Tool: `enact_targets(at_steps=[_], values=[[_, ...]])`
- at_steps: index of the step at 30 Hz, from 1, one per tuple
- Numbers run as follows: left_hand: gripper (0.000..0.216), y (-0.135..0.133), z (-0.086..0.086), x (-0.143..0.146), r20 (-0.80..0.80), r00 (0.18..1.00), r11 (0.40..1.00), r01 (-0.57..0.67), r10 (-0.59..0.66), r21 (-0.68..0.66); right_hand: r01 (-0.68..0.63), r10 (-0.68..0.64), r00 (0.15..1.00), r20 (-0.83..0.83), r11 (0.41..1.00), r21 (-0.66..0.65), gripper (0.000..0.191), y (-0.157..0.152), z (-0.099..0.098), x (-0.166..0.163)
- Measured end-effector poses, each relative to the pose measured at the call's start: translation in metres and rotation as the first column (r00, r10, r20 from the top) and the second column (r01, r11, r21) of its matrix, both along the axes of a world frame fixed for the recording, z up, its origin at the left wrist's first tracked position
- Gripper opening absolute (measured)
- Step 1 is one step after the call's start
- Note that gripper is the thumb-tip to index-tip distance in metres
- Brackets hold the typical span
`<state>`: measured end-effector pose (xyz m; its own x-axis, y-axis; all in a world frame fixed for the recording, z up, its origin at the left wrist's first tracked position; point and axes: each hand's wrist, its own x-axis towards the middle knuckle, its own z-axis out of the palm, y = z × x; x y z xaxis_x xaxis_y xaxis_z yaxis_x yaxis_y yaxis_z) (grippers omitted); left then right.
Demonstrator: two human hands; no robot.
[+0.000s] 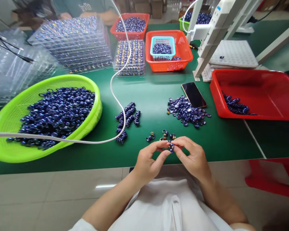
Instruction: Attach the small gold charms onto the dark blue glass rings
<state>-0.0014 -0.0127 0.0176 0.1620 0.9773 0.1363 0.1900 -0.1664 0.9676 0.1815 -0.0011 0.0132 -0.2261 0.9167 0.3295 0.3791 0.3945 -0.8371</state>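
Note:
Near the table's front edge, my left hand (149, 160) and my right hand (194, 157) meet, pinching a small shiny dark-blue ring-like piece (171, 147) between the fingertips. Just beyond the fingers lie a few similar pieces with gold-coloured bits (151, 136). A loose heap of small round dark-blue caps (189, 112) is ahead of my right hand, touching a phone (194, 94). Ahead and to the left are several stacked rows of dark-blue rings (128, 115). Exactly how the fingers grip the piece is partly hidden.
A green basket (96, 112) of dark-blue rings stands left, crossed by a white cable (112, 86). Clear trays (103, 48) are stacked behind. Red baskets (168, 66) and a red bin (216, 99) hold more pieces. A white post (212, 35) rises at right. Another person's arm (108, 17) is opposite.

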Motion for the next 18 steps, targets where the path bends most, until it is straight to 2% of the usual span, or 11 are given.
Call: enact_targets(at_steps=[2,5,8,10,13,15,18], values=[[0.025,0.001,0.001,0.000,-0.051,0.999,1.000,-0.002,0.002,0.015,-0.014,0.001,0.993,0.114,0.993,0.114,0.022,0.001,-0.001,0.002],[0.016,0.001,0.001,0.002,-0.070,0.997,1.000,-0.013,0.013,0.006,-0.038,-0.029,0.969,0.243,0.963,0.265,0.025,0.001,-0.005,0.000],[0.013,0.002,0.002,0.005,0.035,0.998,0.988,-0.054,0.059,-0.142,-0.005,-0.096,0.959,0.266,0.935,0.355,0.025,-0.001,-0.008,-0.004],[0.012,0.003,0.002,0.005,0.172,0.982,0.948,-0.020,0.078,-0.317,0.022,-0.126,0.959,0.252,0.925,0.379,0.026,-0.001,-0.007,-0.007],[0.015,0.008,0.001,0.002,0.382,0.919,0.853,0.123,0.095,-0.508,0.020,-0.110,0.966,0.235,0.935,0.353,0.024,-0.002,-0.005,-0.008],[0.016,0.010,-0.001,-0.001,0.466,0.879,0.812,0.196,0.104,-0.550,-0.028,-0.055,0.968,0.245,0.946,0.322,0.022,-0.001,-0.003,-0.007],[0.019,0.012,0.000,-0.004,0.496,0.863,0.787,0.242,0.093,-0.568,-0.114,0.026,0.959,0.283,0.947,0.300,0.020,0.000,-0.003,-0.003]])
